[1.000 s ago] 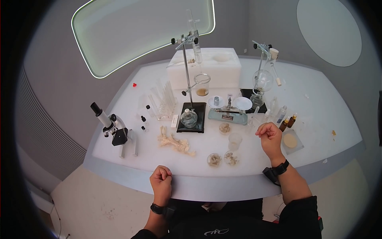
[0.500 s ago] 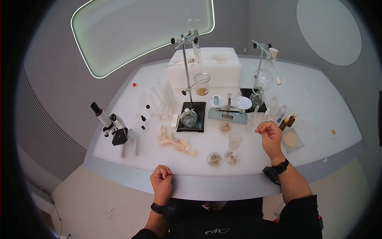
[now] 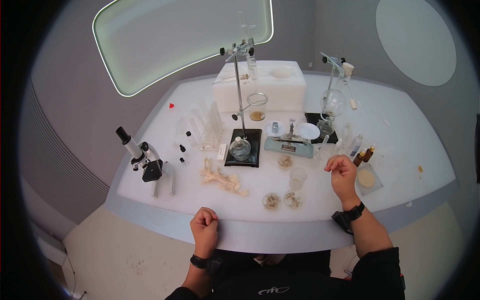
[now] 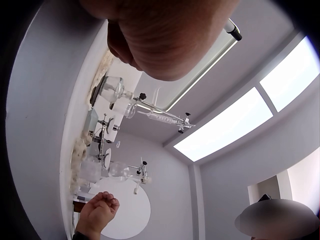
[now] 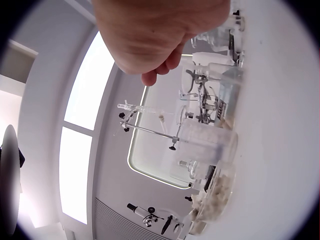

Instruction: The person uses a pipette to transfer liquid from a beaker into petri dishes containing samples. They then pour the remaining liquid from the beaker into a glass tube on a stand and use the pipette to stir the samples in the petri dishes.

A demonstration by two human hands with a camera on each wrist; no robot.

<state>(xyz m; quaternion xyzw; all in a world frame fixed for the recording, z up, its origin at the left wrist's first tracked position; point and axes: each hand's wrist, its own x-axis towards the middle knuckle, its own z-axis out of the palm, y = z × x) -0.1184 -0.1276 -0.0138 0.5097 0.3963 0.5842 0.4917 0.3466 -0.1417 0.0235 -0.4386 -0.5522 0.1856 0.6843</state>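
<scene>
At the table's front edge my left hand point(image 3: 204, 229) rests with its fingers loosely curled, holding nothing. My right hand point(image 3: 342, 174) lies at the right side of the table, fingers loosely curled and nothing in them. Close to its left stands a clear beaker point(image 3: 298, 177). Two glass dishes of pale pieces, a left dish point(image 3: 271, 201) and a right dish point(image 3: 293, 199), sit nearer the front edge. Just right of the right hand is a square plate with a tan disc point(image 3: 366, 178). A pale, branching bone-like piece point(image 3: 223, 180) lies beyond the left hand.
A microscope point(image 3: 146, 159) stands at left, near a rack of test tubes point(image 3: 209, 126). In the middle is a stand with a black base point(image 3: 254, 159) and a glass burner point(image 3: 239, 149). A blue balance point(image 3: 288, 147), brown dropper bottles point(image 3: 368, 154) and a white block point(image 3: 280, 92) are farther back.
The head view has shifted slightly, so the table items appear a little to the right. Both hands keep their places and pose.
</scene>
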